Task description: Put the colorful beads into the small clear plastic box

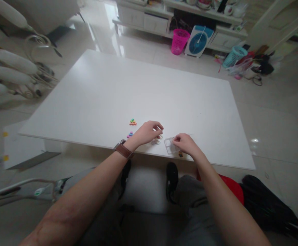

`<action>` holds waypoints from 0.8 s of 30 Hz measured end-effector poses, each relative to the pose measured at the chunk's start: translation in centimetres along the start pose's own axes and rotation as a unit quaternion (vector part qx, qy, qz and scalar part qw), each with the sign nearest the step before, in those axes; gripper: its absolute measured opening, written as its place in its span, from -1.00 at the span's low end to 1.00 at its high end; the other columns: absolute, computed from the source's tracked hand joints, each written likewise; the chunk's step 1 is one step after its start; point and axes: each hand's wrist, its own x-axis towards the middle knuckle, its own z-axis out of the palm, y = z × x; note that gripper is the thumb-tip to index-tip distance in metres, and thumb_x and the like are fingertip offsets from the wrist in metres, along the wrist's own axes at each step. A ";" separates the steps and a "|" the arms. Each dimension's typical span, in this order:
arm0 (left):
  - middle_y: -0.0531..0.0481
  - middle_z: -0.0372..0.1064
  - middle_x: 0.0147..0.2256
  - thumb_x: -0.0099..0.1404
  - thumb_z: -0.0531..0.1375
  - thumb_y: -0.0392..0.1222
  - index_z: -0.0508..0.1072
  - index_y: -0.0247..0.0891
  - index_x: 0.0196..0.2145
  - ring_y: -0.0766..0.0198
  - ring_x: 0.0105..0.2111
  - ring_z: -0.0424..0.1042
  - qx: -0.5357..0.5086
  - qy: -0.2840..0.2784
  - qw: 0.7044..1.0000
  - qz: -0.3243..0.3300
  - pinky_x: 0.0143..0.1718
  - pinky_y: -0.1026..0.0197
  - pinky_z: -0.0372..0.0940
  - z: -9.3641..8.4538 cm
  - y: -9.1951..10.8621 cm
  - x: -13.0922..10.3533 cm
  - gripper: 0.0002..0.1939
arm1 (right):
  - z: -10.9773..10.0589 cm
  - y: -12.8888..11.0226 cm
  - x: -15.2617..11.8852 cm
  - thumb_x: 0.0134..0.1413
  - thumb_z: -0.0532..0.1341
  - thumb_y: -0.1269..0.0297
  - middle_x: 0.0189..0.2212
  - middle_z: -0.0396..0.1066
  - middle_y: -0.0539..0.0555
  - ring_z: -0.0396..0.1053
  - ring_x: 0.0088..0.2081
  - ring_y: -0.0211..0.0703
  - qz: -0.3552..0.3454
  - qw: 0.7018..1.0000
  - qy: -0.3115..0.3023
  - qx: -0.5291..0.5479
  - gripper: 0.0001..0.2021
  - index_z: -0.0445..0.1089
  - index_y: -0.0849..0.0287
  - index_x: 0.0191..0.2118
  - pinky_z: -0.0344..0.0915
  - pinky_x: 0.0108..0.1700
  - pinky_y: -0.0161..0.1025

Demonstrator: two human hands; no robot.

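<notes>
On the white table [144, 89], near its front edge, my left hand [150, 132] hovers over several small ring-like items [156, 141], its fingers apart and curved. My right hand [185, 142] is pinched over a clear divided plastic box [168, 145]; whatever its fingertips hold is too small to name. A small dark and orange item [180, 153] lies below my right hand. Left of my left hand are a little pile of green, yellow and orange pieces [133, 122] and a pile of purple and blue pieces [130, 134].
Beyond the table stand a pink basket [179, 41], a blue fan [198, 41] and a light blue basket [234, 56] by a white cabinet [155, 23]. A metal-framed chair [21, 191] is at the lower left. Dark and red cloth [264, 198] lies at the lower right.
</notes>
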 end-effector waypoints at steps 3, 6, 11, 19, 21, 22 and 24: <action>-0.11 0.58 -0.27 0.31 0.20 -0.24 0.54 -0.32 -0.17 0.28 -0.38 0.58 0.004 0.000 1.000 0.003 -0.31 0.27 0.45 -0.1 -0.1 0.0 -0.83 | -0.2 0.2 0.0 0.11 0.26 0.28 -0.33 0.58 0.13 0.44 -0.30 -0.15 0.004 1.000 0.013 0.005 -0.85 0.56 0.20 -0.36 0.20 -0.28 -0.31; -0.11 0.58 -0.28 0.31 0.20 -0.23 0.54 -0.31 -0.17 0.29 -0.36 0.58 0.007 0.000 1.000 0.004 -0.30 0.28 0.45 -0.1 -0.2 0.1 -0.82 | -0.4 0.2 -0.1 0.12 0.25 0.27 -0.35 0.55 0.11 0.41 -0.32 -0.15 0.002 0.999 0.037 -0.008 -0.86 0.55 0.19 -0.35 0.18 -0.29 -0.30; -0.10 0.58 -0.29 0.31 0.20 -0.25 0.54 -0.31 -0.18 0.30 -0.39 0.57 0.006 -0.002 1.000 -0.003 -0.31 0.29 0.44 -0.1 0.0 0.2 -0.83 | -1.0 -0.2 -0.4 0.08 0.25 0.34 -0.39 0.49 0.04 0.35 -0.35 -0.17 -0.008 0.995 0.095 -0.030 -0.90 0.51 0.15 -0.29 0.15 -0.30 -0.28; -0.11 0.58 -0.27 0.31 0.19 -0.25 0.55 -0.31 -0.18 0.30 -0.39 0.56 0.023 0.007 1.000 0.008 -0.32 0.30 0.44 -0.1 -0.3 0.3 -0.83 | -1.5 0.3 -0.7 0.12 0.27 0.34 -0.25 0.51 0.12 0.39 -0.26 -0.14 -0.031 0.995 0.077 -0.050 -0.92 0.53 0.18 -0.31 0.21 -0.20 -0.25; -0.11 0.58 -0.28 0.30 0.19 -0.25 0.55 -0.30 -0.19 0.31 -0.40 0.56 0.023 0.007 1.000 0.010 -0.31 0.29 0.44 -0.1 -0.4 0.3 -0.83 | -1.5 0.3 -0.8 0.13 0.28 0.33 -0.25 0.50 0.12 0.40 -0.26 -0.14 -0.034 0.996 0.068 -0.055 -0.91 0.54 0.18 -0.30 0.22 -0.20 -0.25; -0.10 0.58 -0.29 0.30 0.20 -0.25 0.55 -0.30 -0.19 0.31 -0.40 0.55 0.022 0.007 1.000 0.009 -0.30 0.29 0.44 0.0 -0.4 0.3 -0.83 | -1.5 0.3 -0.8 0.13 0.28 0.33 -0.24 0.50 0.12 0.41 -0.25 -0.14 -0.035 0.996 0.065 -0.057 -0.91 0.55 0.18 -0.30 0.23 -0.19 -0.25; -0.09 0.58 -0.29 0.30 0.20 -0.25 0.56 -0.30 -0.19 0.31 -0.39 0.55 0.023 0.006 1.000 0.007 -0.30 0.28 0.44 0.0 -0.5 0.3 -0.83 | -1.5 0.1 -0.9 0.13 0.28 0.32 -0.22 0.48 0.12 0.41 -0.23 -0.13 -0.036 0.996 0.062 -0.057 -0.91 0.55 0.17 -0.31 0.24 -0.17 -0.25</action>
